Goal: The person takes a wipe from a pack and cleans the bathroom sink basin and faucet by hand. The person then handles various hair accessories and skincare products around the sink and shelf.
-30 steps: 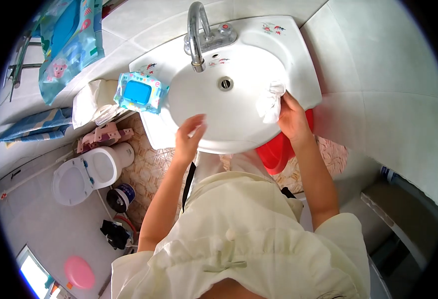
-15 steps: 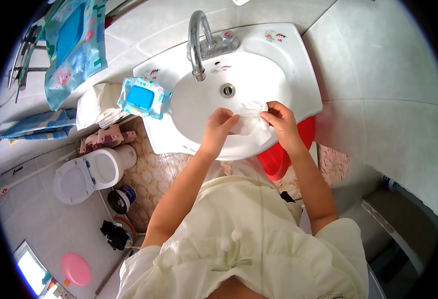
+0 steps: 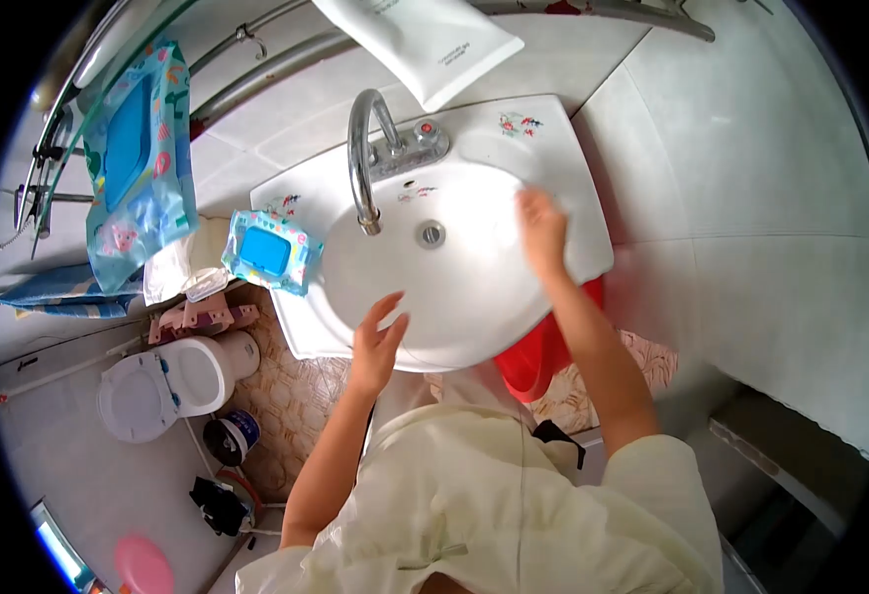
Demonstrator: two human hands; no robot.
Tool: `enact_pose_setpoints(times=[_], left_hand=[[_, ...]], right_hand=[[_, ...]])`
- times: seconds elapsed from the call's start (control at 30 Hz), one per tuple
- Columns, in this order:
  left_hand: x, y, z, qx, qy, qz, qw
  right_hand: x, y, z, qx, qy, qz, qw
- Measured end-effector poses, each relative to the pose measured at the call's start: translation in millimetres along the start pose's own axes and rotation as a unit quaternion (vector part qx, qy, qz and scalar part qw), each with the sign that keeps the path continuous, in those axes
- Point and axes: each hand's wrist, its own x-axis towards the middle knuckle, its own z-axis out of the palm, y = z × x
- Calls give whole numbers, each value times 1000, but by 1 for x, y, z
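My left hand (image 3: 380, 342) is at the near left rim of the white sink (image 3: 588, 233), its thumb and fingers apart and nothing between them. Over the right side of the basin is my right hand (image 3: 541, 230), smeared by motion, so its fingers are unclear. The white wipe does not show now. A blue pack of wipes (image 3: 271, 251) lies on the sink's left corner. The chrome faucet (image 3: 363, 163) curves over the basin, and the drain (image 3: 431, 235) is uncovered.
A white tube (image 3: 430, 45) sticks out above the faucet. Another blue wipes pack (image 3: 138, 163) hangs at the upper left. A red basin (image 3: 535, 358) is under the sink's right side. The toilet (image 3: 197, 376) and a small bucket (image 3: 230, 438) stand at the left.
My hands have come apart from around the white wipe, left hand to the left, right hand up. The wipe has gone from sight. The view has tilted up, bringing in the white tube.
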Motion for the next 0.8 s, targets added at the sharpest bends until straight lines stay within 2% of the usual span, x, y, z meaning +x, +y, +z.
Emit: enact_pose_setpoints(times=[0.03,0.07,0.13,0.17,0.23,0.27,0.3,0.33,0.37,0.4,0.43,0.47,0.53,0.57,0.63,0.67,0.7,0.73,0.8], left_hand=[[-4,-4,-11,78,34,30,996],[-8,-9,-22,154,68,59,984],[-14,-30,-43,321,121,139,929],[-17,-27,-49,349,125,123,920],[-20,-33,-62,396,116,86,907],[-20,-39,-68,421,110,78,897],[-19,-41,-72,422,110,78,896],[-18,-43,-77,450,98,78,884],[-18,-45,-80,476,85,78,872],[-17,-47,-82,478,84,77,871],[-16,-50,-84,489,63,63,868],[-14,-51,-85,500,41,50,863],[-11,-50,-85,513,21,40,857],[-11,-49,-85,525,4,29,851],[-10,-53,-85,534,-6,15,846],[-11,-55,-85,541,-17,-1,841],[-13,-55,-85,541,-18,-2,841],[-13,-54,-83,541,-26,-9,841],[-13,-49,-83,542,-34,-17,840]], right_hand=[[39,7,-8,-33,94,-10,995],[77,18,-19,-160,160,-78,971],[129,27,-20,-226,208,-26,951],[146,31,-11,-224,209,-27,952],[169,43,15,-264,155,23,952],[169,48,42,-236,178,0,955],[167,59,66,-243,172,-94,950],[150,36,83,-253,123,-81,956],[137,33,108,-259,111,-151,947],[117,14,122,-205,68,-147,965],[100,-13,119,-231,-56,-133,962],[86,-35,114,-204,-87,-170,960],[96,-29,95,-200,-126,-226,945],[103,-17,88,-200,-126,-224,945],[130,19,75,-280,-123,-361,881],[143,36,67,-315,-85,-326,887],[152,44,53,-268,-47,-272,923],[157,50,39,-316,-2,-274,908],[163,45,28,-327,-14,-245,913]])
